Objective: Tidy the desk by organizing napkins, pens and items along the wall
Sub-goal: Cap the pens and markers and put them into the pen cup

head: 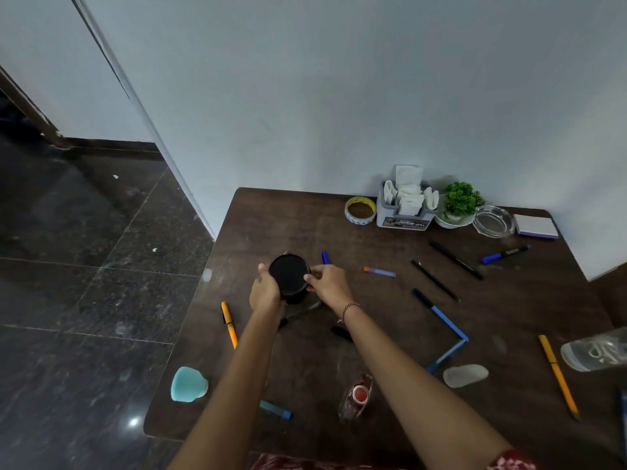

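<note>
A black round cup (289,277) stands on the dark wooden desk (373,320), left of the middle. My left hand (265,290) grips its left side and my right hand (327,284) holds its right rim. Several pens lie scattered: an orange pen (229,323) to the left, a blue pen (325,257) behind my right hand, a black pen (300,314) under my wrists, a blue-capped pen (439,314), black pens (435,280) to the right, and a yellow pen (558,376) at the far right. A grey napkin holder (405,218) with white napkins (409,193) stands against the wall.
Along the wall stand a tape roll (360,210), a small green plant (458,202), a glass ashtray (493,221) and a notepad (536,226). Near the front lie a teal object (188,384), a red-capped bottle (358,395), a white pad (464,375) and a clear bottle (595,351).
</note>
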